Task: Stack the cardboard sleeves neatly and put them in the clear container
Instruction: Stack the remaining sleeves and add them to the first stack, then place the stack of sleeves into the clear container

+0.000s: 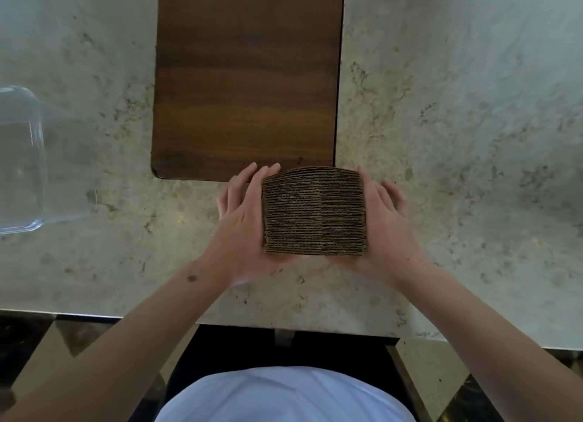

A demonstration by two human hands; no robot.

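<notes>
A thick, even stack of brown corrugated cardboard sleeves (315,212) stands on edge near the counter's front, seen from above. My left hand (242,215) presses flat against its left side, fingers straight and pointing away from me. My right hand (383,219) presses flat against its right side the same way. Both thumbs lie along the near bottom edge of the stack. The clear container (22,159) sits at the far left of the counter, partly cut off by the frame, with nothing visible inside.
A dark wooden board (246,74) lies on the pale stone counter (457,137) just beyond the stack. The counter's front edge runs below my forearms. A white shirt shows at the bottom.
</notes>
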